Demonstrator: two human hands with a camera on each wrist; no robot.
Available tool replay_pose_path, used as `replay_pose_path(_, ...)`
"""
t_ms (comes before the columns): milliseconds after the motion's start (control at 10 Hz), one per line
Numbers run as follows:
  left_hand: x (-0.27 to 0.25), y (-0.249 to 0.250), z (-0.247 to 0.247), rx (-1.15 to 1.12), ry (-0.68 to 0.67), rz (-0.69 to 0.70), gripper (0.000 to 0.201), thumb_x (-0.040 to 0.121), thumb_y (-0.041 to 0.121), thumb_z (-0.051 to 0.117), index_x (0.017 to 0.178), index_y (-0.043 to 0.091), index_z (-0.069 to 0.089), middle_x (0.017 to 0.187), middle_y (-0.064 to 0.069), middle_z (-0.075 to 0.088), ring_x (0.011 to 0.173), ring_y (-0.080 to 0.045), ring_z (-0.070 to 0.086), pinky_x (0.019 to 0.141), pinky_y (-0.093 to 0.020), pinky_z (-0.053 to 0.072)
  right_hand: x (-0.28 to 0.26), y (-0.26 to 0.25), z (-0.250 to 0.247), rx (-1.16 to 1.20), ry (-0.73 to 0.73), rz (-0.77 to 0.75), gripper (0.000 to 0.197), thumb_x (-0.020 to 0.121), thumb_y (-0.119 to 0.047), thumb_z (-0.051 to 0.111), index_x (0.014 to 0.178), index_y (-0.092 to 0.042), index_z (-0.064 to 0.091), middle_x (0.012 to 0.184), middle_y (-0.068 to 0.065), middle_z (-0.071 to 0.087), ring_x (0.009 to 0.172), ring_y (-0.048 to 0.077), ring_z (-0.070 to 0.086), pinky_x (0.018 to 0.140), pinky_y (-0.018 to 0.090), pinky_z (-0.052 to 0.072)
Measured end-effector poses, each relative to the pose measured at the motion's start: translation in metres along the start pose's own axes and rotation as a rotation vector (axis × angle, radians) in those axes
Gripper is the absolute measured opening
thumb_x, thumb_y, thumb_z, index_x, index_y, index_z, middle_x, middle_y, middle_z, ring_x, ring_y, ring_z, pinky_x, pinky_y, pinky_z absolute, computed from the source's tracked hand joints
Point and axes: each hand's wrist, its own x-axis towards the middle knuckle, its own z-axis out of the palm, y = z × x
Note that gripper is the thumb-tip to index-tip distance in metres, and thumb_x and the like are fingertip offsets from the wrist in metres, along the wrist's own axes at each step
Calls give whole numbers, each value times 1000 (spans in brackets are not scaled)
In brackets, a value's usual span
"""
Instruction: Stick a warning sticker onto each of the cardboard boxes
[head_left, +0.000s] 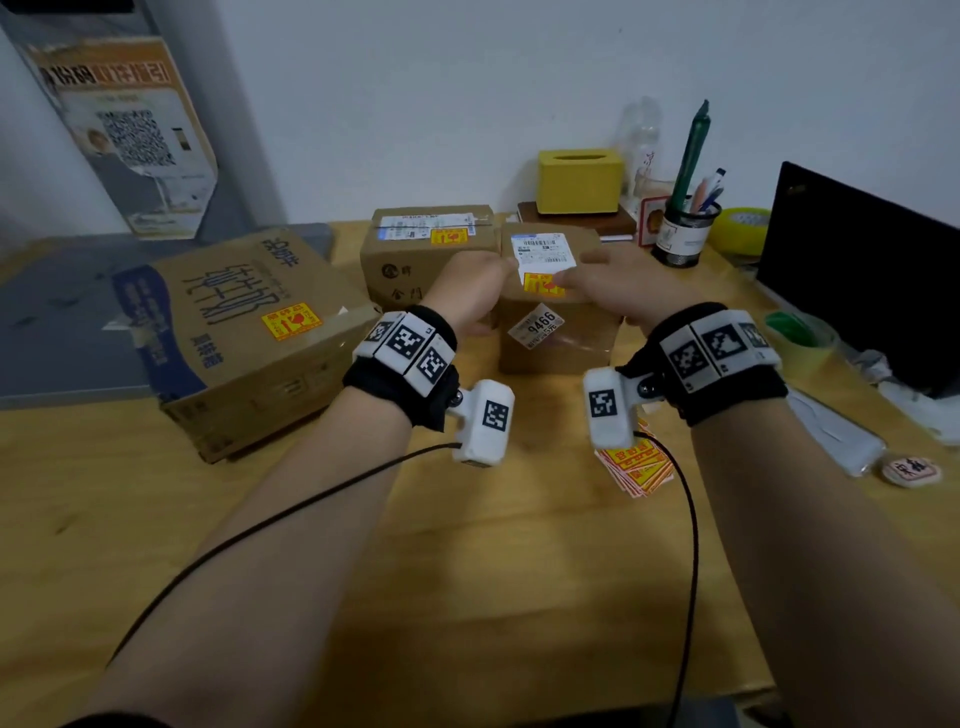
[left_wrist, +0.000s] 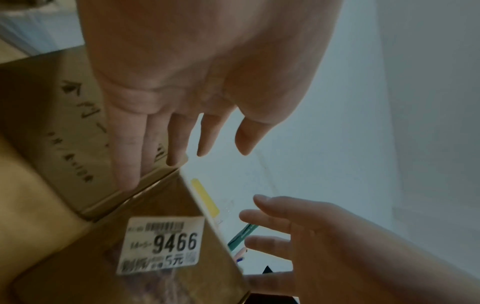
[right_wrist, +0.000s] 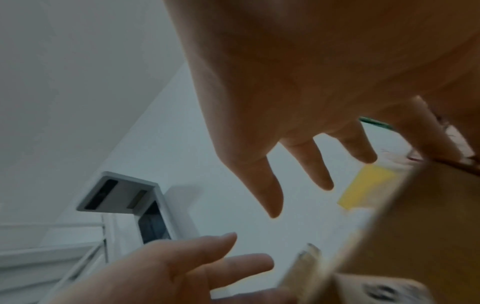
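While both hands hover with fingers spread and holding nothing, left hand (head_left: 470, 291) and right hand (head_left: 613, 286) flank the small cardboard box (head_left: 558, 332), its warning sticker (head_left: 543, 285) on top, at twelve o'clock on the wooden desk (head_left: 415, 545) before a white wall (head_left: 467, 93).

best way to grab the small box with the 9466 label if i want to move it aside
Take the small box by its two side walls, one hand from the left and one from the right. It stands upright on the table, and the left hand and right hand hover open near its top edges. The back box crowds its left side, so slide the fingers in carefully there.
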Motion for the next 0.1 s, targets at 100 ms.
replay_pose_path(100,-17,14,-14,-24,26,70,16,102,27,50,90,30,59,117,0,63,115,-25,58,76,-36,54,-14,-21,-10,-7,23,-71,53,98,-41,63,146,-20,55,141,-2,57,108,16,50,80,26,39)
